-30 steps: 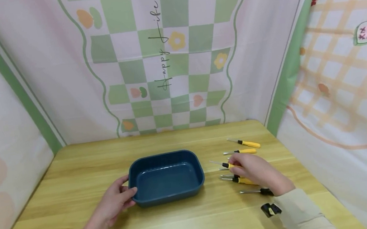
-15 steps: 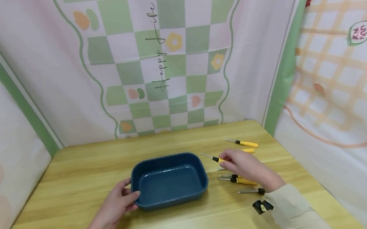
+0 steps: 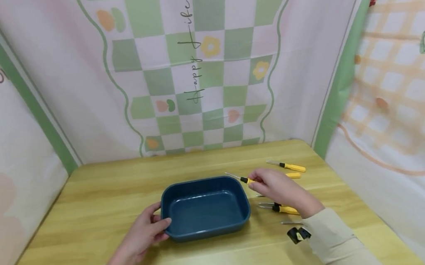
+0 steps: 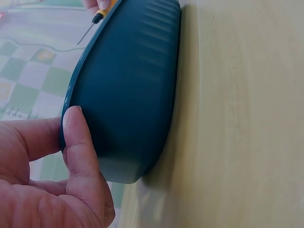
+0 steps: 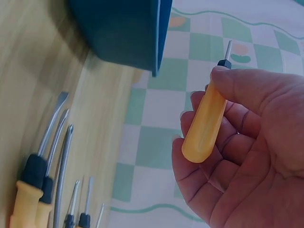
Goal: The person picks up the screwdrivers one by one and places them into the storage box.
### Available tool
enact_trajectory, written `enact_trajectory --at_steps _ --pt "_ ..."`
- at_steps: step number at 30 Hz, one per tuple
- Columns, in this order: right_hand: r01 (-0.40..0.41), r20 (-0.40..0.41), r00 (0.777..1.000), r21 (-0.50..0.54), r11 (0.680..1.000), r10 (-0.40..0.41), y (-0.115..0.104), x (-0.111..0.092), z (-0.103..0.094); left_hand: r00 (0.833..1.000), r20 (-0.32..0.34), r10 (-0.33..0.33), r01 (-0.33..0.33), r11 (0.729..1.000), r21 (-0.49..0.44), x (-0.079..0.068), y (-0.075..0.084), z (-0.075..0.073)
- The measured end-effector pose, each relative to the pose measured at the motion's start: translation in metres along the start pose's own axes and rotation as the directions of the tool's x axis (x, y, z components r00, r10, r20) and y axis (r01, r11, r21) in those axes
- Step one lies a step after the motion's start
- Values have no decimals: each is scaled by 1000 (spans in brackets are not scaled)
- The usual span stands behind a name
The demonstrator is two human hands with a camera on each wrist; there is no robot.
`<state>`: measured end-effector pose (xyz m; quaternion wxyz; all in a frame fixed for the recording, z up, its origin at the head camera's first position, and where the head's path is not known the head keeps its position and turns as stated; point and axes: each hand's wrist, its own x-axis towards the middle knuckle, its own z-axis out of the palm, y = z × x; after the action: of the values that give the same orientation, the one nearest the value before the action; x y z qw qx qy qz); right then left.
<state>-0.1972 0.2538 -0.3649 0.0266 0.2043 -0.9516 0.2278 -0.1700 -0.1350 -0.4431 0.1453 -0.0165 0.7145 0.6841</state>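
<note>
A dark blue rectangular container (image 3: 205, 212) sits on the table, open side up. My left hand (image 3: 145, 231) pinches its left rim, thumb inside; in the left wrist view the fingers (image 4: 78, 142) lie on the outer wall. My right hand (image 3: 278, 187) holds a screwdriver (image 3: 244, 180) near the container's back right corner. Its yellow handle (image 5: 204, 126) lies between thumb and fingers in the right wrist view. The thin shank points left, its tip by the rim in the head view. Part of the handle is hidden by the hand there.
Several more screwdrivers lie on the wooden table (image 3: 101, 199) right of the container. One yellow screwdriver (image 3: 292, 167) is at the back; another yellow-handled screwdriver (image 3: 286, 210) lies under the right forearm. A black strap piece (image 3: 299, 234) hangs at the right cuff. Patterned curtains surround the table.
My right hand has lifted the screwdriver away from the others and carried it left and back, to the container's right rim. The left hand keeps its hold on the container.
</note>
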Motion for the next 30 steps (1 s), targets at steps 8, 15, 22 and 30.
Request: enact_trajectory --at_steps 8,15,22,30 --pt "-2 29 1000 -3 1000 2 -13 13 2 1000 -6 -7 7 1000 -21 0 0 6" --pt "14 66 998 -16 1000 -13 -22 29 11 999 -35 -9 8 1000 -23 -2 0 8" --pt "57 72 996 -27 998 -55 -31 39 19 999 -45 -4 2 1000 -31 -1 -2 7" --pt "70 91 994 -50 996 -65 -39 48 31 998 -60 18 -21 999 -51 2 -2 9"
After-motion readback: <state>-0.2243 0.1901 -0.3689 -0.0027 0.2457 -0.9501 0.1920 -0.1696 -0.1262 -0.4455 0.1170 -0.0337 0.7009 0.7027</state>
